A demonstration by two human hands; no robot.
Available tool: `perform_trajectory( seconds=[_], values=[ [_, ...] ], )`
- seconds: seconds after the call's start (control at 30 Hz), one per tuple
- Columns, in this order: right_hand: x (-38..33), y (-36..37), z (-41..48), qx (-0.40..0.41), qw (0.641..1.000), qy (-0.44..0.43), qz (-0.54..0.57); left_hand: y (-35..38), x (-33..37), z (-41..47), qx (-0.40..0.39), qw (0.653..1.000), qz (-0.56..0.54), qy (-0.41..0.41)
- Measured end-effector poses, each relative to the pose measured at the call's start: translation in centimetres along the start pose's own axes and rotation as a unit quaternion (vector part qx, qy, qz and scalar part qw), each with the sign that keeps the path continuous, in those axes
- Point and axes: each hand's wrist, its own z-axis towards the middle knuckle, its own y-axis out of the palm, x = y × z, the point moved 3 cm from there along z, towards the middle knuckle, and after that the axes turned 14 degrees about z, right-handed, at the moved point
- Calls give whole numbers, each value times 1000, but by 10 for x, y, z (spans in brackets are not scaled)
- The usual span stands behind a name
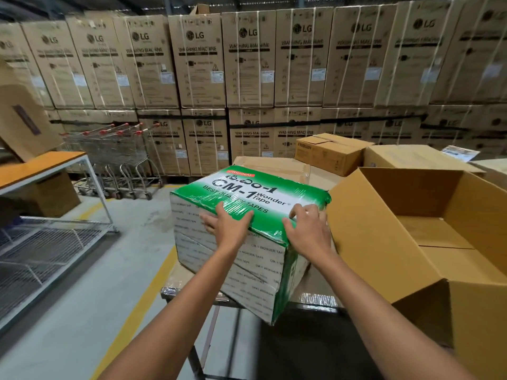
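A shrink-wrapped white box with a green and white "CM-1 Wonder Tape" top (247, 198) sits on the near corner of a cardboard-covered table (315, 294), overhanging its edge. My left hand (227, 223) lies on the box's near top edge with fingers spread fairly flat. My right hand (308, 224) rests on the top's near right edge, its fingers curled over the green wrap. Whether the right hand pinches the film cannot be told.
A large open empty carton (428, 229) stands right of the tape box, one flap touching it. Closed cartons (329, 152) lie behind. Stacked washing-machine boxes (247, 64) wall the back. Shopping trolleys (120, 154), an orange-topped bench (35, 165) and a wire rack (41, 248) are on the left.
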Motion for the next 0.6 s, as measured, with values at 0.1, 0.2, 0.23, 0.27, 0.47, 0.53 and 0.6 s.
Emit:
perform_trajectory(
  seconds=[0.1,0.2,0.23,0.27,0.47,0.53,0.6],
  values=[
    [-3,6,3,-23,999,-35,6,-2,-12,17,-12,999,-10,35],
    [-7,10,6,-36,999,-40,-11,-10,-21,35,-8,998,-7,62],
    [-9,10,7,-35,998,-41,-29,-14,-23,41,-9,997,-11,72],
    [-12,9,10,-35,997,-44,-46,-18,-25,48,-13,996,-18,82],
    [-17,0,34,-52,997,-45,-40,-45,-34,86,-173,967,-150,107],
    [-7,-7,48,-65,995,7,-72,-53,-31,94,-254,950,-152,96],
    [10,-14,59,-98,988,83,-86,-59,-24,95,-310,940,-112,93]
  ],
)
